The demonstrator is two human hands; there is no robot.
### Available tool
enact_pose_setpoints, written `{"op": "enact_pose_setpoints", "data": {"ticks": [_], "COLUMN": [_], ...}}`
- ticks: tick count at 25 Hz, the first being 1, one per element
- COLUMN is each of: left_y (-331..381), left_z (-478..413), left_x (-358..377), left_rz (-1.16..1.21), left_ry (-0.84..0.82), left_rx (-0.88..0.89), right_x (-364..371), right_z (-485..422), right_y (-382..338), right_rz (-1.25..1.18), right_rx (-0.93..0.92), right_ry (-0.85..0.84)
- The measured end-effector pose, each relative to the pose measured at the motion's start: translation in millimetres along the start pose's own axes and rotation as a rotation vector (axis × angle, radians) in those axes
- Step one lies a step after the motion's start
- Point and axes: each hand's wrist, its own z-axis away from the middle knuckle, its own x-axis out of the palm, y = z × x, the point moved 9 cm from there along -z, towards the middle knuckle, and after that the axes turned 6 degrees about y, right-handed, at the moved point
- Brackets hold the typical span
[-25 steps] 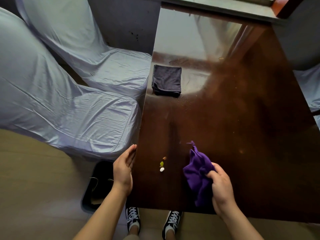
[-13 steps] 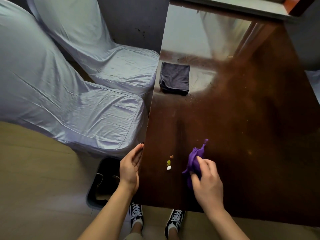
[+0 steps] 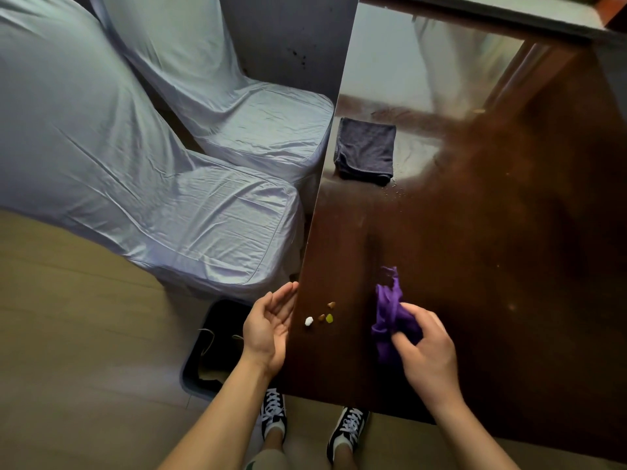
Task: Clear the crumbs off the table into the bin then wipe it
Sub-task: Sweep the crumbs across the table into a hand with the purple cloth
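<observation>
Several small crumbs (image 3: 320, 317), white, brown and yellow-green, lie on the dark glossy table (image 3: 475, 249) close to its left edge. My left hand (image 3: 269, 322) is cupped, palm up and open, right at that edge beside the crumbs. My right hand (image 3: 425, 351) grips a bunched purple cloth (image 3: 390, 313) on the table, a short way right of the crumbs. A black bin (image 3: 217, 347) stands on the floor under the left hand, partly hidden by my forearm.
A folded dark cloth (image 3: 366, 150) lies farther up the table near its left edge, with fine specks beside it. Two chairs in pale fabric covers (image 3: 190, 205) stand left of the table. My shoes (image 3: 346, 425) are at the table's near edge.
The crumbs have been pushed left toward the table edge and spread out. My left hand has turned palm up at the edge. The right hand with the purple cloth shifted slightly.
</observation>
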Motion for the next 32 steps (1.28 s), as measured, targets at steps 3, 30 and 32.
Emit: {"op": "enact_pose_setpoints", "data": {"ticks": [3, 30, 32], "left_y": [-2.3, -2.5, -2.1], "left_z": [0.2, -3.4, -2.4], "left_x": [-3.1, -21.8, -22.9], "left_rz": [0.02, 0.448, 0.432], "left_ry": [-0.001, 0.051, 0.055], "left_rx": [-0.016, -0.073, -0.067], "right_x": [3.9, 73.6, 92.9], "right_z": [1.7, 19.0, 34.4], "right_y": [0.3, -58.0, -77.5], "right_rz": [0.105, -0.06, -0.046], "right_rx": [-0.034, -0.072, -0.148], "right_ry": [-0.026, -0.191, -0.23]}}
